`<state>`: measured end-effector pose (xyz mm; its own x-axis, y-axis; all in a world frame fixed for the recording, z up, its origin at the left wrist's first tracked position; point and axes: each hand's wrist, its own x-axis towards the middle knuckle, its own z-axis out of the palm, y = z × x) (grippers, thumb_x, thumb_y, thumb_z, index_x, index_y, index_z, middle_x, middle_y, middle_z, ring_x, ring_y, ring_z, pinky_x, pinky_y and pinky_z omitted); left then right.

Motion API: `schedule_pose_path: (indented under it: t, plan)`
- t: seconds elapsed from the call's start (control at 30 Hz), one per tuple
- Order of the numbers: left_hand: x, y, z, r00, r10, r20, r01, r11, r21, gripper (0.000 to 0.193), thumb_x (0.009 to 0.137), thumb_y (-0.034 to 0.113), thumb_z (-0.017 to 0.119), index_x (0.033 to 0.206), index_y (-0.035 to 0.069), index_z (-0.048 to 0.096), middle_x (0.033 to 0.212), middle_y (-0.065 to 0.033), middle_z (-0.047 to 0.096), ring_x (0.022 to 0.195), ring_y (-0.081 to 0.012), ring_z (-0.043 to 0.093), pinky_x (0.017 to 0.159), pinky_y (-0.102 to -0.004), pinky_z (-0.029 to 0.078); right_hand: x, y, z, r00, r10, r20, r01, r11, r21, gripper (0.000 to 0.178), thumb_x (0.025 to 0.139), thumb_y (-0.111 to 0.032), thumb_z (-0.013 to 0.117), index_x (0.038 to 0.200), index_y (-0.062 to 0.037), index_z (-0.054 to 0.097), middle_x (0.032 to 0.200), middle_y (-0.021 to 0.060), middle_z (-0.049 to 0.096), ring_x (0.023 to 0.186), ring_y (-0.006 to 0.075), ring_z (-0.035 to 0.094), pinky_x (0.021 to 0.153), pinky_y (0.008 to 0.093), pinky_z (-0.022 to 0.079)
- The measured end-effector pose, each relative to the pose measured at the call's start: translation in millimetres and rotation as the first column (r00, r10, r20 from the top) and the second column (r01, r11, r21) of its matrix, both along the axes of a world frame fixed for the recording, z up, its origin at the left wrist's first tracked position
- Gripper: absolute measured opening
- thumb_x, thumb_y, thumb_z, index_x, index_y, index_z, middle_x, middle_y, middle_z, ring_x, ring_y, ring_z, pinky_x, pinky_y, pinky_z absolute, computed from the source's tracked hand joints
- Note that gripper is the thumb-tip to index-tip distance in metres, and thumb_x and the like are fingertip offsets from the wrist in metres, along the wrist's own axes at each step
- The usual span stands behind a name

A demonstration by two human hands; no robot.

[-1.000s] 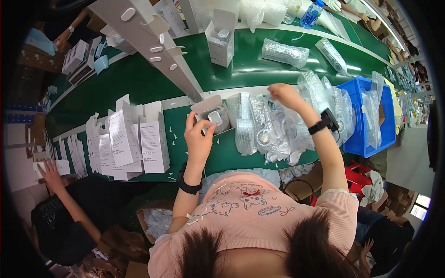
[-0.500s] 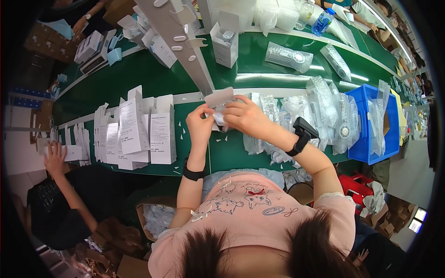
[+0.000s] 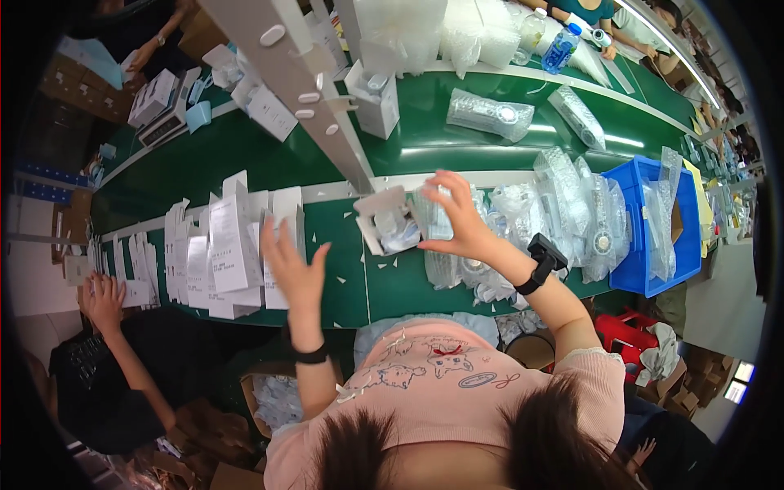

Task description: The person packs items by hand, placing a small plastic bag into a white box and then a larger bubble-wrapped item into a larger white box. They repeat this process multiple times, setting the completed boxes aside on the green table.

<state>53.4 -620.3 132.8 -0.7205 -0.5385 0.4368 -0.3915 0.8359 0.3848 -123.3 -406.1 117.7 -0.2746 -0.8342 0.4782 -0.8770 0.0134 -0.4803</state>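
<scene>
A small white box [image 3: 369, 235] with its lid flap up stands before me at the middle of the green table, and a pale, clear-wrapped item [image 3: 398, 230] lies inside. My right hand [image 3: 461, 222] is open at the box's right side, thumb close to the wall; whether it touches I cannot tell. Away to the left, my left hand [image 3: 292, 265] is open with fingers spread, holding nothing. It is in front of a row of upright white boxes [image 3: 231, 245] and hides part of the nearest ones. Bubble-wrapped devices [image 3: 555, 212] are piled beyond my right hand.
A blue bin [image 3: 653, 282] stands at the right. A slanted metal post [image 3: 347, 151] rises behind the open box. Two bubble-wrapped devices [image 3: 490, 116] lie farther back near bottles [image 3: 562, 49]. White paper scraps dot the table. At left, a co-worker's hand [image 3: 102, 302] touches boxes.
Both hands have let go of the white box. My left hand has moved left toward the row of boxes, and my right hand has spread open beside the box.
</scene>
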Motion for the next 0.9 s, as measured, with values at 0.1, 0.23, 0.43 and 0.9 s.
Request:
schedule_pose_path:
  t: [0.1, 0.23, 0.43, 0.9]
  plan:
    - [31, -16, -12, 0.845, 0.089, 0.527, -0.059, 0.995, -0.075, 0.076, 0.064, 0.008, 0.069, 0.129, 0.0, 0.03, 0.138, -0.0166, 0.021, 0.124, -0.0383, 0.023, 0.096, -0.0522, 0.026, -4, -2, -16, 0.931, -0.094, 0.352, 0.142, 0.984, -0.112, 0.084, 0.062, -0.026, 0.076, 0.13, -0.0069, 0.031, 0.126, 0.0147, 0.039, 0.12, 0.0324, 0.035, 0.102, 0.0463, 0.022]
    - [27, -5, -29, 0.752, 0.143, 0.644, 0.055, 0.959, -0.278, 0.081, 0.063, 0.004, 0.063, 0.133, 0.002, 0.022, 0.141, -0.018, 0.014, 0.126, -0.0405, 0.018, 0.094, -0.0586, 0.021, -12, -15, -26, 0.728, 0.094, 0.679, -0.179, 0.982, 0.057, 0.096, 0.061, -0.026, 0.077, 0.134, -0.0049, 0.02, 0.131, 0.0173, 0.034, 0.122, 0.0312, 0.033, 0.098, 0.0395, 0.031]
    - [46, 76, -25, 0.773, -0.005, 0.634, -0.031, 0.998, 0.047, 0.097, 0.056, 0.014, 0.074, 0.136, 0.008, 0.018, 0.14, -0.0166, 0.014, 0.125, -0.0392, 0.02, 0.09, -0.0567, 0.028, -113, 15, 51, 0.421, -0.055, 0.905, 0.301, 0.95, -0.083, 0.078, 0.064, -0.02, 0.075, 0.127, -0.005, 0.031, 0.116, 0.0103, 0.047, 0.108, 0.0212, 0.046, 0.089, 0.0323, 0.04]
    - [3, 25, -109, 0.82, -0.449, 0.356, 0.075, 0.699, 0.711, 0.091, 0.057, 0.023, 0.077, 0.131, 0.009, 0.027, 0.126, -0.0181, 0.032, 0.116, -0.0338, 0.034, 0.094, -0.0377, 0.033, -321, 21, -48, 0.559, -0.825, 0.085, 0.663, 0.507, 0.551, 0.077, 0.065, -0.033, 0.072, 0.125, -0.0023, 0.035, 0.114, 0.0256, 0.048, 0.106, 0.0313, 0.049, 0.085, 0.035, 0.043]
